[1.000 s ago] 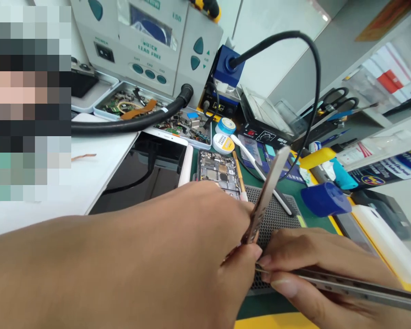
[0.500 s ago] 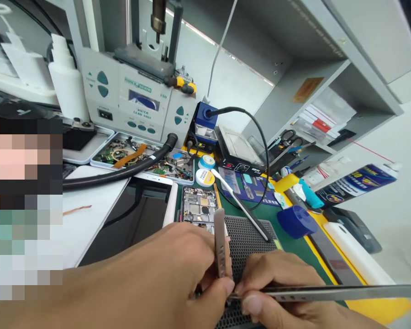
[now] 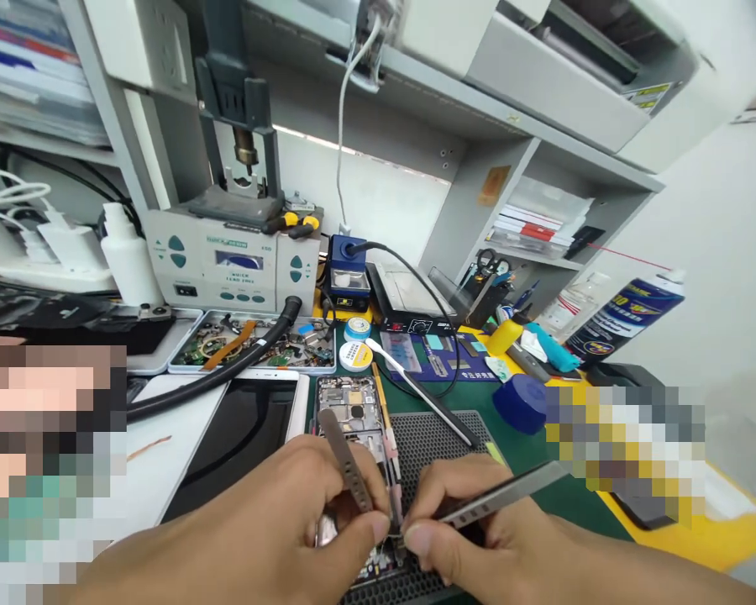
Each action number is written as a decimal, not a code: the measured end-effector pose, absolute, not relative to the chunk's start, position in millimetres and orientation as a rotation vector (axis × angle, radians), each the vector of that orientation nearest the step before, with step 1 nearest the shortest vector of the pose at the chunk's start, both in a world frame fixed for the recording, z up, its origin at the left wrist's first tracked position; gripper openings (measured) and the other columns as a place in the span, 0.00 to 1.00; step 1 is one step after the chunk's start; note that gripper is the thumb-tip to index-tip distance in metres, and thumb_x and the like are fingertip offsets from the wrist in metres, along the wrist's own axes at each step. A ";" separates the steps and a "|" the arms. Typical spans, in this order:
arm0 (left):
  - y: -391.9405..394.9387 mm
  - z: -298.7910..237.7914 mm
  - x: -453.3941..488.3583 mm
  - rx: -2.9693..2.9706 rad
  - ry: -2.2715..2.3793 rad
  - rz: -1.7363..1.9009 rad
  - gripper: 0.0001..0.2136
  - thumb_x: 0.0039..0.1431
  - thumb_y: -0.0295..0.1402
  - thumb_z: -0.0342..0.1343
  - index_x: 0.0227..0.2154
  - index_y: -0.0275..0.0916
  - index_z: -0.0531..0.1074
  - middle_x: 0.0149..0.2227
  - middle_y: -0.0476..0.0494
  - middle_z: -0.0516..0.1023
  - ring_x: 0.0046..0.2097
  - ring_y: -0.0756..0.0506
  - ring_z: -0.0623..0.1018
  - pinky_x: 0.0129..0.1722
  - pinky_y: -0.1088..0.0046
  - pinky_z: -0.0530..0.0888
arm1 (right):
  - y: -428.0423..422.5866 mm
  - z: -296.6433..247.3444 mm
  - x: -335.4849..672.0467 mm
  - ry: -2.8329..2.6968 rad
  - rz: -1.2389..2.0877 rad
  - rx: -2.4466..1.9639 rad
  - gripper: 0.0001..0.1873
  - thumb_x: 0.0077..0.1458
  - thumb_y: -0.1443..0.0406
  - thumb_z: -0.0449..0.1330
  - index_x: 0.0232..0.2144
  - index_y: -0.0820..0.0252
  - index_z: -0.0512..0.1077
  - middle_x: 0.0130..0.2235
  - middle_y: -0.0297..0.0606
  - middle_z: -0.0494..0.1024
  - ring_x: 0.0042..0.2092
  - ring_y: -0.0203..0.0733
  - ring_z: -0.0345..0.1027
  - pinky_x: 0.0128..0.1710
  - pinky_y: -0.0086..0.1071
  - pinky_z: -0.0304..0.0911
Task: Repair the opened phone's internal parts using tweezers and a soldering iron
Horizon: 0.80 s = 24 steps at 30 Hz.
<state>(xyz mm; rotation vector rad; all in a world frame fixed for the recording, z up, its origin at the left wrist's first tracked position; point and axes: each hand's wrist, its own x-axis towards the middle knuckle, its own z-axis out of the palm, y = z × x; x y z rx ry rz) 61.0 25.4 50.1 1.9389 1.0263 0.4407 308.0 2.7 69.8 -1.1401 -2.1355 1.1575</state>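
Observation:
An opened phone [image 3: 354,395] lies with its inner boards and metal frame exposed, its lower part between and beneath my hands. In my left hand [image 3: 296,504], thumb and fingers pinch metal tweezers [image 3: 343,458] whose wide end leans up and to the left. My right hand [image 3: 472,529] grips a second pair of tweezers [image 3: 510,494], the wide end slanting up to the right. Both sets of fingertips are close together over the phone's lower right edge. The working tips are largely hidden by my fingers, so what they touch cannot be made out.
A perforated black mat [image 3: 428,428] lies under the phone's right side. A white-and-black brush-like tool [image 3: 425,391] rests on it. Left are a larger dark-screened device [image 3: 245,445] and a parts tray [image 3: 265,340] crossed by a thick black hose [image 3: 227,382]. A blue tape roll [image 3: 520,403] sits right.
The view has tilted and shifted, showing more shelf above. My left tweezers have swung from near upright to leaning left; the right ones have turned from level to slanting upward. Both hands keep hold.

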 end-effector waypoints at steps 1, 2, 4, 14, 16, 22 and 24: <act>26.0 54.7 60.3 1.943 1.013 0.426 0.10 0.70 0.41 0.53 0.40 0.49 0.80 0.38 0.52 0.81 0.38 0.45 0.77 0.37 0.70 0.70 | 2.9 70.6 307.4 -2.134 1.156 -1.141 0.10 0.66 0.62 0.64 0.32 0.61 0.75 0.27 0.32 0.73 0.27 0.34 0.64 0.27 0.28 0.60; 26.6 59.9 60.0 1.952 0.994 0.401 0.11 0.71 0.41 0.52 0.40 0.47 0.79 0.38 0.50 0.81 0.39 0.44 0.77 0.37 0.69 0.70 | 2.9 70.7 307.0 -2.116 1.172 -1.146 0.10 0.65 0.62 0.65 0.32 0.62 0.75 0.27 0.32 0.73 0.27 0.35 0.64 0.27 0.28 0.59; 27.7 70.2 60.1 1.968 0.931 0.348 0.14 0.74 0.43 0.49 0.39 0.45 0.78 0.39 0.48 0.81 0.41 0.43 0.77 0.38 0.69 0.71 | 3.1 68.9 307.1 -2.016 1.278 -1.151 0.11 0.62 0.61 0.69 0.32 0.61 0.75 0.26 0.31 0.72 0.26 0.35 0.63 0.26 0.27 0.58; 25.7 77.4 60.3 2.005 0.959 0.337 0.17 0.74 0.47 0.50 0.41 0.40 0.77 0.38 0.46 0.77 0.42 0.41 0.75 0.43 0.66 0.71 | 8.6 62.4 307.4 -1.592 1.583 -1.224 0.23 0.49 0.53 0.81 0.30 0.60 0.74 0.22 0.25 0.71 0.22 0.32 0.65 0.22 0.24 0.58; 24.9 82.1 62.3 2.019 0.922 0.353 0.15 0.73 0.44 0.51 0.38 0.40 0.77 0.36 0.48 0.76 0.40 0.43 0.75 0.42 0.68 0.71 | 7.4 62.2 306.1 -1.604 1.585 -1.215 0.24 0.49 0.52 0.81 0.30 0.60 0.74 0.22 0.26 0.72 0.22 0.32 0.66 0.22 0.24 0.59; 22.7 92.5 67.0 2.032 0.835 0.420 0.12 0.72 0.39 0.53 0.36 0.39 0.77 0.36 0.48 0.78 0.40 0.45 0.74 0.42 0.71 0.70 | 4.2 55.9 303.8 -1.658 1.573 -1.214 0.22 0.48 0.53 0.81 0.31 0.62 0.79 0.22 0.27 0.74 0.23 0.32 0.67 0.23 0.24 0.62; 22.9 90.8 66.4 2.017 0.841 0.427 0.13 0.72 0.40 0.53 0.35 0.39 0.77 0.34 0.49 0.76 0.37 0.46 0.73 0.39 0.71 0.70 | 4.2 54.9 303.7 -1.665 1.568 -1.218 0.21 0.49 0.53 0.81 0.32 0.62 0.81 0.23 0.28 0.75 0.23 0.32 0.67 0.23 0.24 0.62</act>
